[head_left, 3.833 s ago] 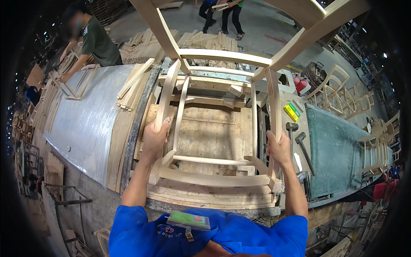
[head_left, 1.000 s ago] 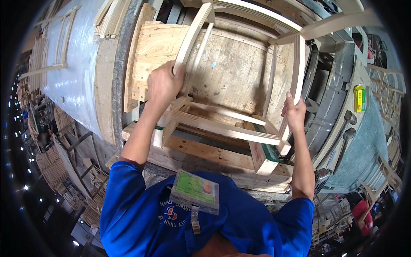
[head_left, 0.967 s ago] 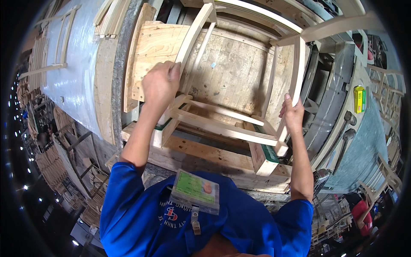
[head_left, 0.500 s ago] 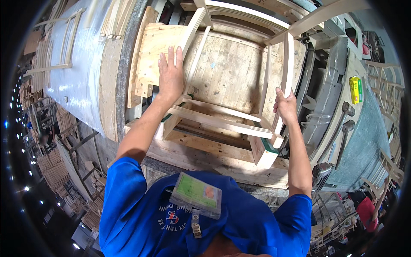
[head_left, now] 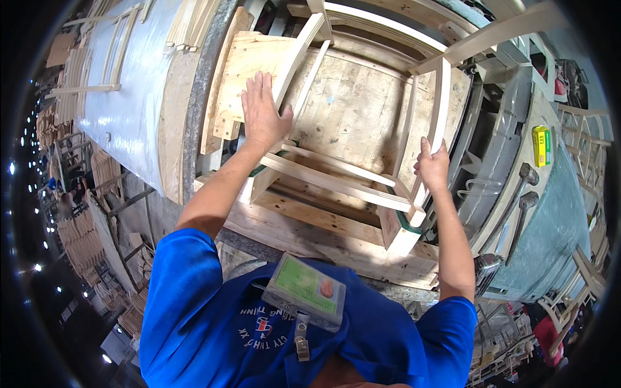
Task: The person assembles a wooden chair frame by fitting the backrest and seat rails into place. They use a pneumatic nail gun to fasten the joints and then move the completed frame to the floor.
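Observation:
A pale wooden chair frame [head_left: 336,179] rests within a wooden jig [head_left: 304,223] on the bench in front of me. My left hand [head_left: 264,111] is open at the frame's left side, fingers straight over a plywood board [head_left: 249,55] and thumb spread toward the frame. Whether its palm presses on the wood I cannot tell. On the other side, my right hand [head_left: 432,165] is wrapped around the frame's right-hand wooden bar, thumb pointing up along it. Green pads [head_left: 409,221] show at the jig's near corners, under the frame.
Two hammers [head_left: 521,213] and a yellow-green box [head_left: 541,146] lie on the right-hand bench. To the left, a plastic-covered table [head_left: 132,97] carries wooden strips [head_left: 194,22] and a slender frame. Stacks of curved wooden parts [head_left: 84,242] stand farther left.
My left thumb has spread out from the fingers, toward the frame. The right hand keeps its hold on the bar. The whole view has shifted slightly.

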`<move>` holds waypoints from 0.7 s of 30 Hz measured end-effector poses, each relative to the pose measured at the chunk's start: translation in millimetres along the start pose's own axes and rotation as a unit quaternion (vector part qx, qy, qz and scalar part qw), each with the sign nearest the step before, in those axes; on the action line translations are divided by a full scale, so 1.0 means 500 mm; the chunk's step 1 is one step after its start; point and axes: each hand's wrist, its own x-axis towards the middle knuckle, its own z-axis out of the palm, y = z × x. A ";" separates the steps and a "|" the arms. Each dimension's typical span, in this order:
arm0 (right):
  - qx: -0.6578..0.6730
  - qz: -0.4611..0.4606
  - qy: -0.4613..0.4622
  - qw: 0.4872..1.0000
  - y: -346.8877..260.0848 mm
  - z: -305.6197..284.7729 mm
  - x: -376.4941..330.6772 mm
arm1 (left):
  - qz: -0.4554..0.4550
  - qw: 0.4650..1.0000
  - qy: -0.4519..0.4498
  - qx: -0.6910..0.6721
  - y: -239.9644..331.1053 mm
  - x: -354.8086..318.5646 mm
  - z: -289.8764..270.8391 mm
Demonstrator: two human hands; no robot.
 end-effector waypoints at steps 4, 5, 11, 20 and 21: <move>0.006 0.013 0.007 1.000 0.006 0.000 0.001 | -0.015 0.998 -0.043 0.041 0.010 -0.002 -0.011; 0.014 0.017 0.010 1.000 0.005 0.002 -0.002 | -0.019 0.998 -0.042 0.048 0.011 -0.004 -0.013; -0.035 -0.043 0.049 0.997 0.011 0.011 -0.007 | 0.019 1.000 0.019 -0.002 -0.003 -0.007 -0.004; 0.362 0.066 -0.033 0.929 0.125 -0.110 0.009 | 0.064 0.998 0.020 0.001 -0.051 -0.009 -0.010; 0.401 0.076 0.007 0.913 0.144 -0.145 0.014 | 0.064 0.998 0.028 -0.003 -0.052 -0.015 -0.005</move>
